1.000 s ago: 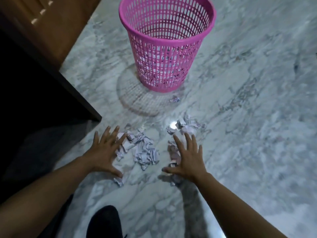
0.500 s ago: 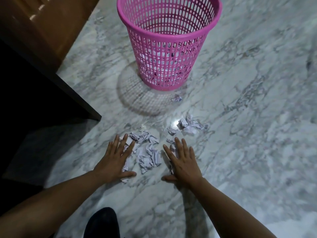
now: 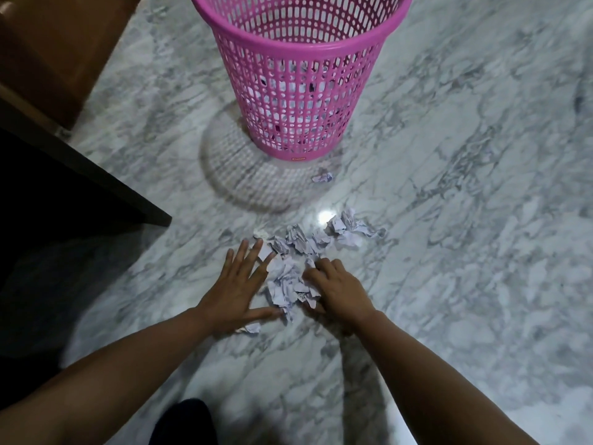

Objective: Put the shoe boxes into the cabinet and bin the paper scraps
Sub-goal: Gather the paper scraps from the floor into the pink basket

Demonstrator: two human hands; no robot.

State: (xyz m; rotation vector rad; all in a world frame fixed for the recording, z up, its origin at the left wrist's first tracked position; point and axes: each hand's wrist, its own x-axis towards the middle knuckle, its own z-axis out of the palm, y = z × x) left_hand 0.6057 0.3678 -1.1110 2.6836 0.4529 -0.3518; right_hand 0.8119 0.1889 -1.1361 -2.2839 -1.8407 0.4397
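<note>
A heap of crumpled white paper scraps [image 3: 290, 277] lies on the marble floor between my hands. My left hand [image 3: 239, 287] rests flat on the floor at the heap's left edge, fingers spread. My right hand [image 3: 340, 289] presses against the heap's right side with its fingers curling into the paper. More scraps [image 3: 345, 231] lie just beyond the heap, and one small scrap [image 3: 322, 178] sits by the foot of the pink mesh bin [image 3: 298, 91]. The bin stands upright farther ahead, with paper visible inside through the mesh.
A dark wooden cabinet [image 3: 64, 149] fills the left side, its corner jutting out near the bin's shadow. Grey-white marble floor [image 3: 481, 220] spreads to the right. A dark knee or foot [image 3: 183, 422] shows at the bottom edge.
Both hands have swept inward, pushing the scattered scraps into one heap between them. My right hand's fingers have curled into the paper. The view has moved closer to the bin.
</note>
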